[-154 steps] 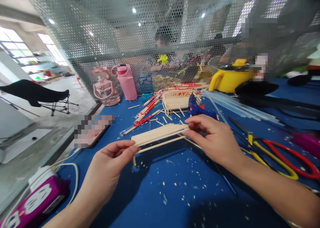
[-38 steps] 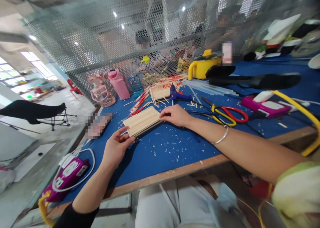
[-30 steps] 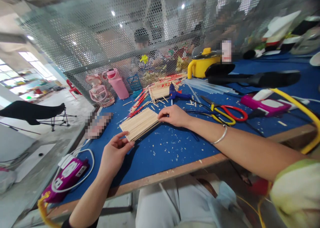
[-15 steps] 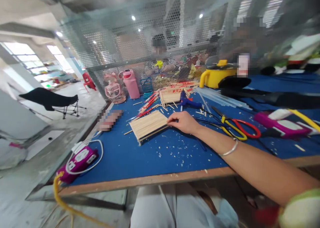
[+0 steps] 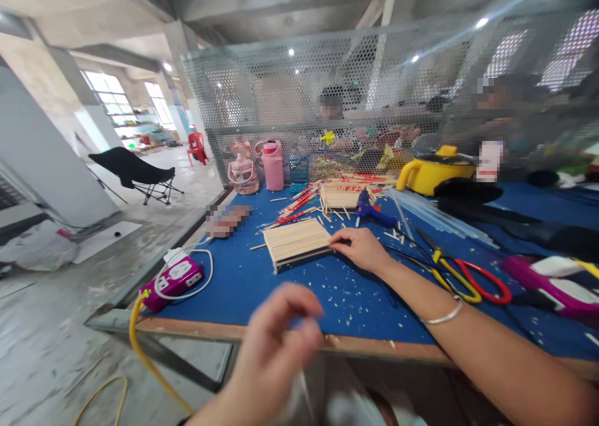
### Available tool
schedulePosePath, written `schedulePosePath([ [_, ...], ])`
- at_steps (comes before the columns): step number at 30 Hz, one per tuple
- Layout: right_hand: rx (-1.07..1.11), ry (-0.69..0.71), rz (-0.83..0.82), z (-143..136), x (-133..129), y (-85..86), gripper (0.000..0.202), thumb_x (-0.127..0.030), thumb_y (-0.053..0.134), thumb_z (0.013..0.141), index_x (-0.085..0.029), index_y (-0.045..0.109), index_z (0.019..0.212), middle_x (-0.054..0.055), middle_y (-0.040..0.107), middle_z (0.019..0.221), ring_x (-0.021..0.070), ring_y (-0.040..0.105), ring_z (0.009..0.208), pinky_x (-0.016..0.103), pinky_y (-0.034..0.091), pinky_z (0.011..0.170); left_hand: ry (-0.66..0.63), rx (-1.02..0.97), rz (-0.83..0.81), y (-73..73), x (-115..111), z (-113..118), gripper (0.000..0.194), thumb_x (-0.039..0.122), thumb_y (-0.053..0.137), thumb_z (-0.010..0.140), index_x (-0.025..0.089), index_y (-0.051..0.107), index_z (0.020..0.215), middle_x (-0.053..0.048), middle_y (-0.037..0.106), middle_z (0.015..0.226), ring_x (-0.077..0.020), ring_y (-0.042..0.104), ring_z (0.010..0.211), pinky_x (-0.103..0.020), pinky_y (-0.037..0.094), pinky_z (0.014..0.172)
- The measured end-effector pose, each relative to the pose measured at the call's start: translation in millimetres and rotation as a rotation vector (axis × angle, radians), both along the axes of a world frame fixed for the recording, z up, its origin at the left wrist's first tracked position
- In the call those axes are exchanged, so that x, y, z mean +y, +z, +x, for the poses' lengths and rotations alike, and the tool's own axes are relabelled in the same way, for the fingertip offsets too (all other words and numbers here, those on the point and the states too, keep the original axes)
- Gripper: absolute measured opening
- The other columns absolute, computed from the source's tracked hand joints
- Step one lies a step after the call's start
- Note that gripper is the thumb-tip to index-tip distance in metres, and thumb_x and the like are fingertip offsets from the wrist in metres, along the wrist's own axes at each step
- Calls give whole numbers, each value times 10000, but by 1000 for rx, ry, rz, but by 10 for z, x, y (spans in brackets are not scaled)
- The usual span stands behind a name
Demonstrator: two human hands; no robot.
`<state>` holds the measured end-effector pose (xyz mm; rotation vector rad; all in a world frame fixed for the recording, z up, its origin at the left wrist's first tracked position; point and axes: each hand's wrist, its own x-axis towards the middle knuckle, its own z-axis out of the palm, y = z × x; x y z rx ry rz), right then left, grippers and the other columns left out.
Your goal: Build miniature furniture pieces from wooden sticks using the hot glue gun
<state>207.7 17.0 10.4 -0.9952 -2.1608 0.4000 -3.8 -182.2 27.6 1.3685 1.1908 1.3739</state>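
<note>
A small raft-like frame of thin wooden sticks rests on the blue table, its top a flat row of sticks raised on short legs. At its right corner my right hand pinches the edge between thumb and fingers. My left hand is over the table's front edge, nearer to me, smeared by motion. Its thumb and curled fingers are apart, with nothing visible between them. Behind the frame lies a second stick piece, among loose sticks and red-printed wrappers. A blue glue gun sits to its right.
Scissors with red and yellow handles lie on the right, near clear glue sticks and a yellow pot. A purple power strip stands at the left edge. Pink bottles stand before a mesh screen; people sit beyond.
My left hand has come into view from below. My right hand stays at the frame's corner. The camera view has shifted, so the scene sits farther right and slightly lower.
</note>
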Motion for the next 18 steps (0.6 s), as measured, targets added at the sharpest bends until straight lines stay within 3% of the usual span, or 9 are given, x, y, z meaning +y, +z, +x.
schedulePosePath([
  [2,5,-1,-11,-3,-6,3,82,-199,635,735,-223,711,754,-3,729,758,164,664,702,273,481,678,323,160,16,-54,417,-146,329,362,635,767,220,576,1058,-70,625,984,-215,575,883,-338,449,778],
  [4,11,-4,-19,-5,-10,7,74,-197,639,730,-220,709,744,-3,728,748,163,664,694,270,482,672,406,285,-30,-160,739,-299,630,327,710,681,196,457,1243,-88,609,1044,-227,558,926,-337,442,763],
  [6,13,-8,-23,-5,-15,12,73,-194,641,728,-218,708,739,-2,727,745,161,664,691,269,483,671,349,325,-52,-264,919,-390,740,302,713,663,170,384,1313,-80,622,1008,-214,566,904,-339,437,793],
  [9,9,-13,-22,-4,-32,23,79,-190,640,730,-222,711,743,1,729,756,162,666,704,274,487,683,301,283,-41,-334,1002,-390,782,280,694,666,145,338,1349,-68,645,949,-192,577,851,-334,441,803],
  [13,2,-18,-22,-13,-76,38,78,-194,649,724,-232,714,743,4,731,771,168,668,723,284,492,693,239,236,-46,-291,1099,-382,782,233,673,656,129,337,1355,-82,676,957,-171,580,777,-322,450,764],
  [18,20,-26,-30,-40,-113,45,70,-207,655,720,-232,716,747,8,730,755,168,667,691,286,499,673,105,158,-85,-244,1381,-550,908,155,708,564,134,307,1378,-87,698,965,-156,597,690,-276,444,658],
])
